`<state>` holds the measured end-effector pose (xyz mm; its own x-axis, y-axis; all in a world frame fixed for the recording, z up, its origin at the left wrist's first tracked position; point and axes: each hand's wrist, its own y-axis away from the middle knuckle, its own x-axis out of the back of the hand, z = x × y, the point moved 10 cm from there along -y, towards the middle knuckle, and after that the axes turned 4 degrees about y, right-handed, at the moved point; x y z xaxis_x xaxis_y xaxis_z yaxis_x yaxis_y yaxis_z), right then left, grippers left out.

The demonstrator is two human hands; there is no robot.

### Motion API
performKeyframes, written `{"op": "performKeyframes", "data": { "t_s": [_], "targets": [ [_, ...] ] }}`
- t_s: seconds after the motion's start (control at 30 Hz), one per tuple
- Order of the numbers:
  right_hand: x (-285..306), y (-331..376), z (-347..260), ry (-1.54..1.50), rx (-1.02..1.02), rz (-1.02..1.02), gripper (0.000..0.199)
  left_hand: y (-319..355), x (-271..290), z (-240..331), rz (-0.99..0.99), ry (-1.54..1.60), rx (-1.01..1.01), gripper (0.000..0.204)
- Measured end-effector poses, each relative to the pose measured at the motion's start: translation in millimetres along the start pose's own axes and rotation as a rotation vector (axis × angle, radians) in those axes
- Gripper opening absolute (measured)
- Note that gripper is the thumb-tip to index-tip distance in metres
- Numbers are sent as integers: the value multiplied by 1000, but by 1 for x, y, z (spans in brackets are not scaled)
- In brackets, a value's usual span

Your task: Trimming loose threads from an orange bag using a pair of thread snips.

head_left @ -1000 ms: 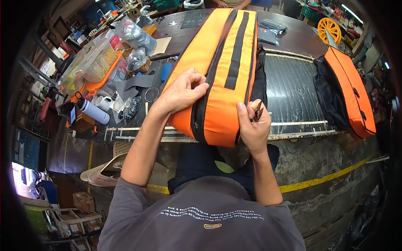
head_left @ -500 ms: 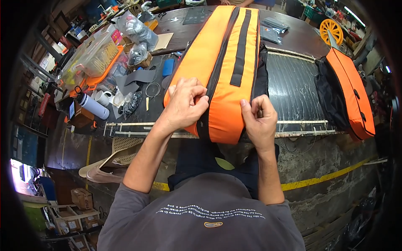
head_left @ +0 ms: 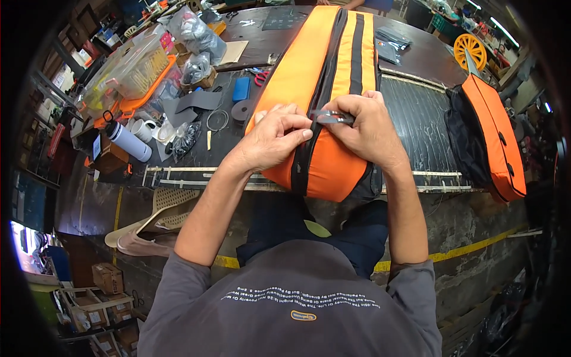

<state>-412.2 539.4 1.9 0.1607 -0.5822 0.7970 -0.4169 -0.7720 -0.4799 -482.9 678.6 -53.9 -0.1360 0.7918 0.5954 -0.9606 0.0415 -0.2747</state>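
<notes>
A long orange bag [head_left: 291,77] lies lengthwise on the dark worktable, its near end toward me. A black zipper [head_left: 324,86] runs along its top, beside a black webbing strap [head_left: 357,53]. My left hand [head_left: 267,140] rests on the bag left of the zipper, thumb and forefinger pinched at its edge; whatever is between them is too small to make out. Closed around small metal thread snips [head_left: 339,118], my right hand [head_left: 377,131] is over the zipper's right side. The blades are blurred and point at the left fingertips.
A second orange and black bag [head_left: 496,131] lies at the right table edge. At left are a water bottle [head_left: 128,140], a white mug [head_left: 143,130], a clear plastic box [head_left: 140,68] and a tape roll [head_left: 241,110]. Red-handled scissors [head_left: 260,77] lie beside the bag.
My right hand has come in from the bag's right edge to the zipper, and thread snips now show in it. The left hand has shifted slightly right, and the bag's near end has turned a little.
</notes>
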Motion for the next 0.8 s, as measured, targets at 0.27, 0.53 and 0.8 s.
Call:
{"op": "performKeyframes", "data": {
  "t_s": [0.27,0.53,0.8],
  "targets": [
    [-1,20,-7,-102,-44,84,16,4,2,13,86,-54,-108,30],
    [-5,28,4,-513,-276,200,20,10,7,15,361,74,-27,50],
    [32,48,-5,45,-140,297,33,-1,-2,10,322,386,-46,41]
  ]
}}
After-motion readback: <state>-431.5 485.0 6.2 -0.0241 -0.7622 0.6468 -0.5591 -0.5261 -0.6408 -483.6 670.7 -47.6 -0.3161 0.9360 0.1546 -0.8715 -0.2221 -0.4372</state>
